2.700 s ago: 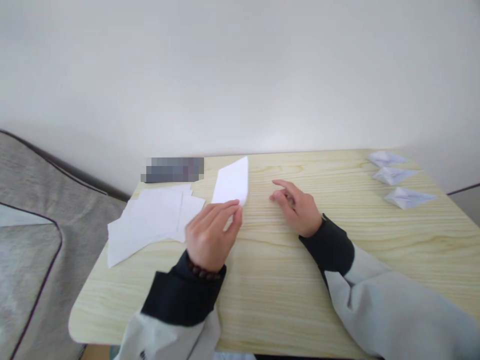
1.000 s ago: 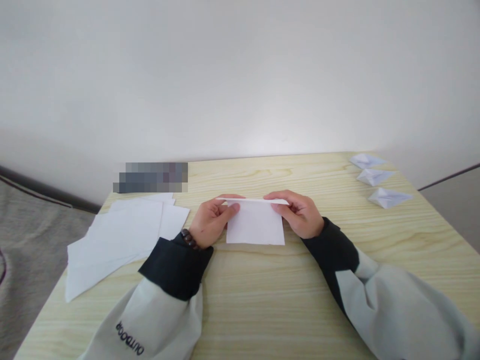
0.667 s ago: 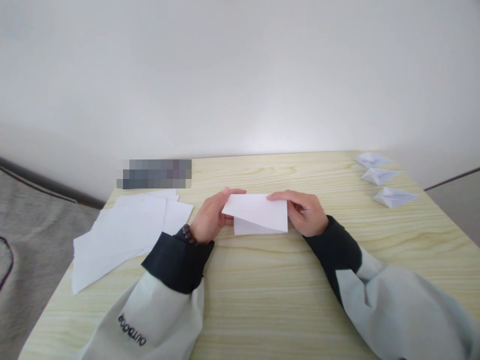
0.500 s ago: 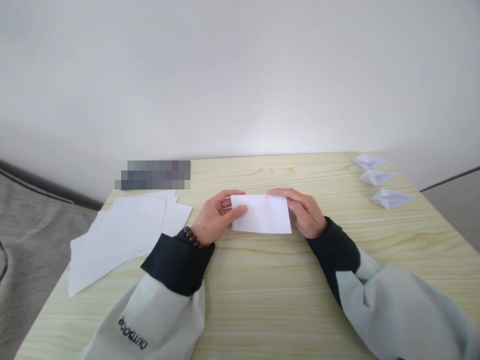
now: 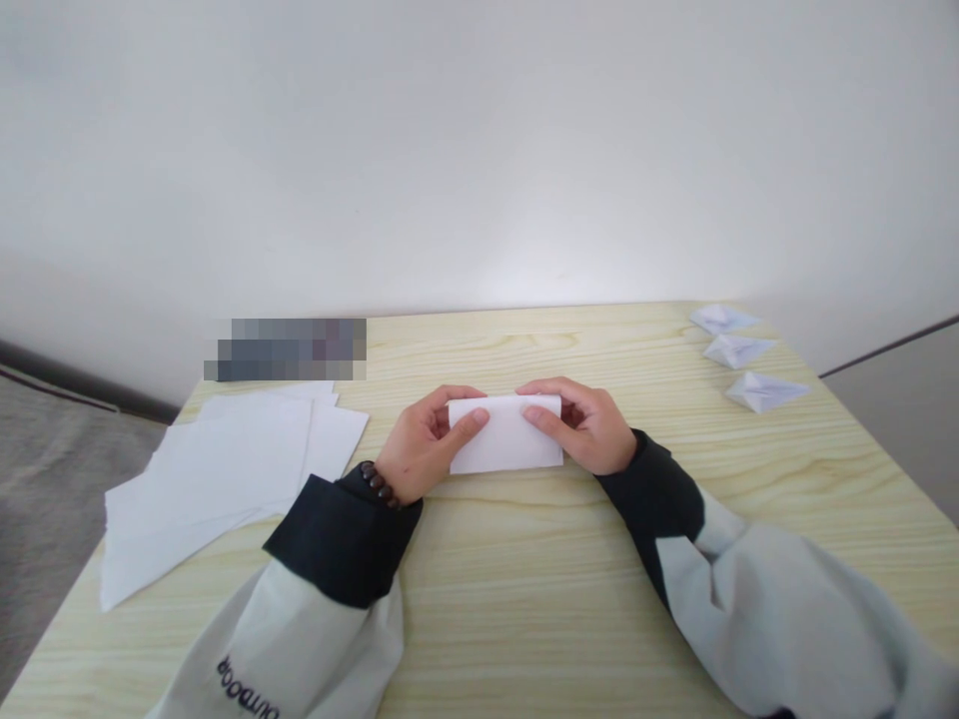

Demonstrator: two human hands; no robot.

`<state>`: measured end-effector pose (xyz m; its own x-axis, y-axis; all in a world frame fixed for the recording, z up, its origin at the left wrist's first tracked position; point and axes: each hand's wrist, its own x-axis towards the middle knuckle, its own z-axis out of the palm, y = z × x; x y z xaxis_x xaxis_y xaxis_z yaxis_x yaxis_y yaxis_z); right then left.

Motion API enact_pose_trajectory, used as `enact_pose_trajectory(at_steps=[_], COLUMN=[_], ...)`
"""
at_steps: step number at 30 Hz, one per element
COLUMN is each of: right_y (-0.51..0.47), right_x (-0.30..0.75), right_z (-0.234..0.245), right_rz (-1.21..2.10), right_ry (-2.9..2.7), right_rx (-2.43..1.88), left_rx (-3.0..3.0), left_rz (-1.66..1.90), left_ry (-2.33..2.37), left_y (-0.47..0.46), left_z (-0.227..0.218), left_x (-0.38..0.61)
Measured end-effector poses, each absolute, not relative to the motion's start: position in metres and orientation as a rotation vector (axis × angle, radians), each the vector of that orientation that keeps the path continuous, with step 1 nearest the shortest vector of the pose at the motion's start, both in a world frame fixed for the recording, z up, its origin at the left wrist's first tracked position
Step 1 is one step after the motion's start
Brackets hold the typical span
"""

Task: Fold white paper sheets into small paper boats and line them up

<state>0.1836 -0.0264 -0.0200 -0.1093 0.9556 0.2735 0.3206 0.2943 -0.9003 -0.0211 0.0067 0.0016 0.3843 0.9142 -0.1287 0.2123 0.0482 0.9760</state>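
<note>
A folded sheet of white paper is held in front of me, its long folded edge at the top. My left hand pinches its left end, thumb on the near face and fingers behind. At the right end my right hand grips it the same way, with the thumb pressed near the top edge. The fingertips behind the paper are hidden.
Loose white sheets lie overlapping on the wooden table at the left. Behind them is a dark pixelated object. Three folded paper shapes stand in a row at the far right, near the wall.
My right thumb has come round onto the near face of the paper. The paper now sits level between both hands. The view has shifted slightly to the right.
</note>
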Motion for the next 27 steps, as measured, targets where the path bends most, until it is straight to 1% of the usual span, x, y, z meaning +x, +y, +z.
enact_pose_trajectory(at_steps=[6, 18, 27], right_y=[-0.0266, -0.0274, -0.0275], right_x=[0.1835, 0.1828, 0.1829], right_z=[-0.0214, -0.0226, -0.0225], right_rz=[0.871, 0.971, 0.889], right_ry=[-1.625, -1.574, -1.634], right_rx=[-1.201, -1.168, -1.185], left_rx=[1.292, 1.237, 1.29], left_rz=[0.735, 0.768, 0.823], left_ry=[1.041, 1.029, 0.96], left_y=[0.0065, 0.006, 0.0042], left_z=[0.0007, -0.0002, -0.0079], left_x=[-0.02, -0.0198, -0.0206])
